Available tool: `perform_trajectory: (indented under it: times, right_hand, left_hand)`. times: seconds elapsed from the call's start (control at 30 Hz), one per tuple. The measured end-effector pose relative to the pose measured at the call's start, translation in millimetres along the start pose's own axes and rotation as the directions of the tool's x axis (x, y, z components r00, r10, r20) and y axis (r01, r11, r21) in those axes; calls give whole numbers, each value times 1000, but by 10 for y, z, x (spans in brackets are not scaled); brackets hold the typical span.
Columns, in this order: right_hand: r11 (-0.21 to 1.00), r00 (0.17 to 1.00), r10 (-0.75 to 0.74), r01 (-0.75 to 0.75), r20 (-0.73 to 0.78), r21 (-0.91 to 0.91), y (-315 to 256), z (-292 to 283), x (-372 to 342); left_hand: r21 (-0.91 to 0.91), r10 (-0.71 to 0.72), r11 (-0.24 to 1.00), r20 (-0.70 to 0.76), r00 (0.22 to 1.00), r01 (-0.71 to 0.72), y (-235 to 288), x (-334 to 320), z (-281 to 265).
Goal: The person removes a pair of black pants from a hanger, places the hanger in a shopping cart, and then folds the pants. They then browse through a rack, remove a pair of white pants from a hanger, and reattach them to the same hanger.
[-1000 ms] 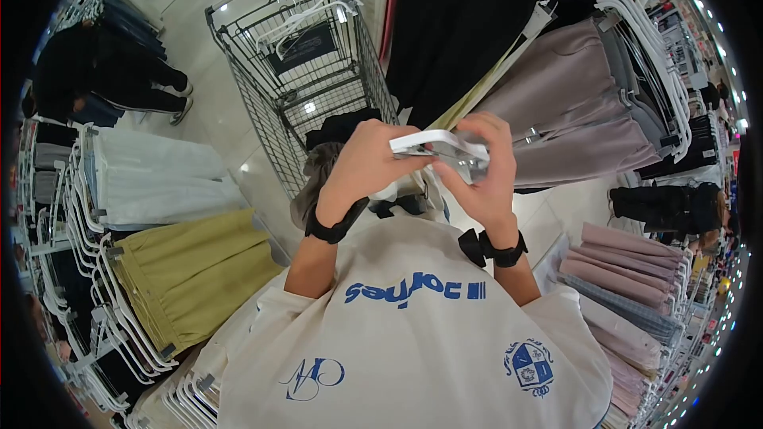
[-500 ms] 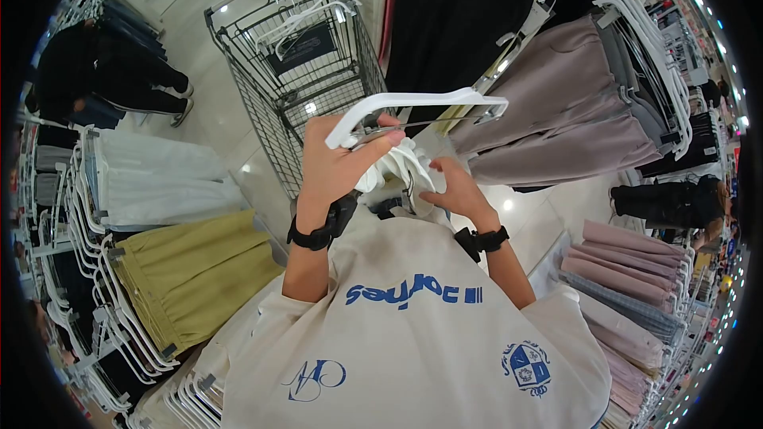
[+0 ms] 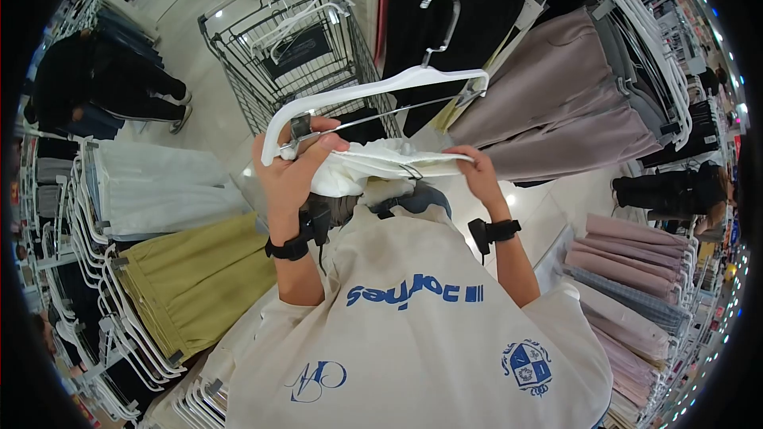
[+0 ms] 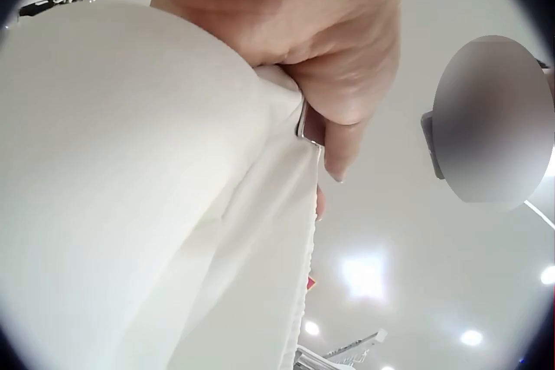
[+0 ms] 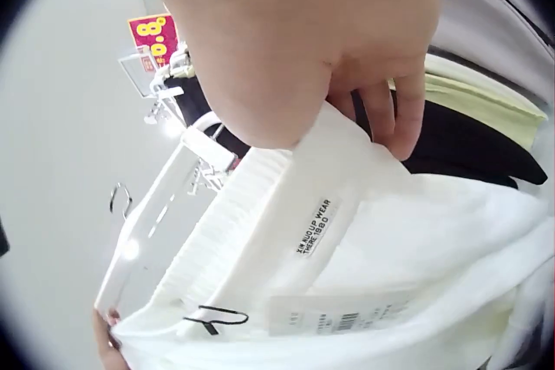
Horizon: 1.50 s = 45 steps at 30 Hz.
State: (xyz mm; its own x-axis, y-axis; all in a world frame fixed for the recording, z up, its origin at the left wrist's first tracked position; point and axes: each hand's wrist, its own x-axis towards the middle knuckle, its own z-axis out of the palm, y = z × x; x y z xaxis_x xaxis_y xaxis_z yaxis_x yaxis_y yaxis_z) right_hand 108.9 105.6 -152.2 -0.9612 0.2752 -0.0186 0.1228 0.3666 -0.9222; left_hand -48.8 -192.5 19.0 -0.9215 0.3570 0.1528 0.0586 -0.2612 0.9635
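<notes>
My left hand (image 3: 290,179) grips one end of a white clip hanger (image 3: 358,90) together with a white garment (image 3: 369,168). A metal clip (image 3: 300,125) sits beside its fingers. The hanger tilts over the garment, its hook pointing up and away. In the left wrist view, the thumb presses near a metal clip edge (image 4: 310,127) against white cloth (image 4: 130,144). My right hand (image 3: 483,183) pinches the opposite end of the waistband, stretched between both hands. Inside it, the right wrist view shows a printed label (image 5: 314,227), a paper tag (image 5: 334,316) and a black loop (image 5: 221,314).
A wire shopping cart (image 3: 306,83) with white hangers in it stands ahead. Racks of clothes surround me: olive garments (image 3: 195,278) at left, mauve trousers (image 3: 548,87) at right, pink ones (image 3: 636,250) lower right. Two people in dark clothes (image 3: 119,75) (image 3: 671,195) stand at either side.
Both hands were together at the hanger; the right hand let go, then took the waistband's far end. The left hand moved left with the hanger, whose hook now shows.
</notes>
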Motion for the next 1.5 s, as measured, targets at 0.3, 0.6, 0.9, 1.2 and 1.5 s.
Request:
perform_trajectory:
  times: [0.3,0.6,0.9,1.2,1.5]
  right_hand:
    - [495,914,392,-110,-108,862,-273,-313,179]
    - [465,986,151,-139,76,874,-883,-504,110]
    - [822,997,61,-76,46,565,-1057,-514,161]
    - [838,992,-57,108,-111,535,-1255,-328,174]
    - [702,969,-45,202,-241,682,-1492,-181,276]
  left_hand:
    - [-216,30,976,-26,999,-34,-339,-70,-328]
    - [-267,95,956,-105,990,-121,-435,-32,-555]
    - [-297,108,943,-161,981,-153,-493,-59,-709]
    - [-365,85,921,-155,984,-137,-614,-182,-787]
    - [-479,-154,858,101,983,183,-924,-274,-868]
